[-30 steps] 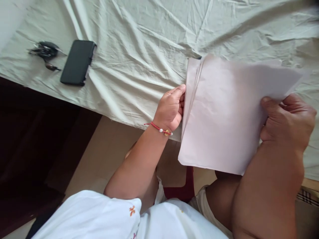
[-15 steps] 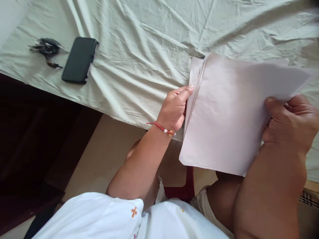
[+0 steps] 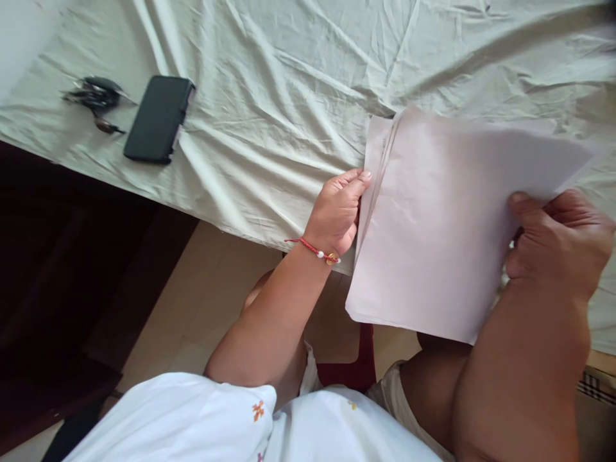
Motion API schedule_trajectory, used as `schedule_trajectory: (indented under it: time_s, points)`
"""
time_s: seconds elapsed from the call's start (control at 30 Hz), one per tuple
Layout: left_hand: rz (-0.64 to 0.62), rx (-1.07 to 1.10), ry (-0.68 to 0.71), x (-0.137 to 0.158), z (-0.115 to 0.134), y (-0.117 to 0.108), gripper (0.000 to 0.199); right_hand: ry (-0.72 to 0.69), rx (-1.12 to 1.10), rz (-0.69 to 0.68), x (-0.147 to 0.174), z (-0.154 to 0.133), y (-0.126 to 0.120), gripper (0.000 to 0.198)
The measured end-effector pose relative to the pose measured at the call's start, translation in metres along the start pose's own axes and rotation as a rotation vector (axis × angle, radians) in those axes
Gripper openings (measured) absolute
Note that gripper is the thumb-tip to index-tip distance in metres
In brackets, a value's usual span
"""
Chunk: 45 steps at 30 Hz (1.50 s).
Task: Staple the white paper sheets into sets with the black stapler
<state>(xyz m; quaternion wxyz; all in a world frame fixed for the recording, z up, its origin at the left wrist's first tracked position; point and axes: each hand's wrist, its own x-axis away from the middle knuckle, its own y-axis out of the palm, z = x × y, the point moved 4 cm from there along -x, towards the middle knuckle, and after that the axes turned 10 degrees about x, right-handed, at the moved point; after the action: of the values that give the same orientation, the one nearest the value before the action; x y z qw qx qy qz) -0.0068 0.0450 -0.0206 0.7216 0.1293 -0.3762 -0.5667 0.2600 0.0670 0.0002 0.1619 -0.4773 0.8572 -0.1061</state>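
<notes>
White paper sheets (image 3: 433,231) in a loose stack reach from the cloth out over the table's front edge. My left hand (image 3: 337,208) pinches their left edge, thumb on top; its other fingers are partly hidden. A red braided bracelet (image 3: 318,251) with white beads and a gold piece circles the left wrist. At the right side, my right hand (image 3: 561,237) grips the sheets between thumb and curled fingers. The sheets are fanned a little along the left edge, and their upper right corner stands out past the right hand.
A pale, wrinkled cloth (image 3: 269,115) covers the table. On its left lie a dark phone in a case (image 3: 158,119) and a bunch of keys (image 3: 96,96). Below the edge are a red plastic chair (image 3: 359,362) and dark furniture (image 3: 62,276).
Both hands keep their hold on the sheets and have barely moved. The whole view has shifted very slightly, with the phone and keys appearing a little further right and lower.
</notes>
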Motion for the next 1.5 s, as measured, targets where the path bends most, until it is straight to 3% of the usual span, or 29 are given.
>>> schedule_trajectory:
  time_s: [0.4, 0.57, 0.77, 1.0, 1.23, 1.5]
  points:
    - [0.003, -0.061, -0.077, 0.0041, -0.0021, 0.0018, 0.028, 0.053, 0.016, -0.018, -0.001, 0.005, -0.0038, 0.017]
    - [0.023, -0.056, -0.081, 0.0044, -0.0003, 0.0028, 0.022, 0.086, 0.06, -0.072, -0.0005, 0.0043, -0.0054, 0.017]
    - [0.113, -0.056, 0.034, 0.0011, 0.0038, -0.0026, 0.007, 0.09, 0.1, -0.097, -0.0011, 0.0083, -0.007, 0.017]
    - [0.116, -0.178, 0.074, 0.0016, 0.004, -0.0037, 0.026, 0.084, 0.059, -0.069, 0.0004, 0.007, -0.0077, 0.017]
    - [0.117, -0.175, 0.074, 0.0035, 0.0058, -0.0007, 0.03, 0.038, -0.079, -0.002, -0.0058, 0.0082, -0.0098, 0.026]
    - [0.132, -0.142, 0.039, 0.0049, 0.0064, 0.002, 0.032, 0.122, -0.134, -0.038, -0.0012, 0.0037, -0.0063, 0.03]
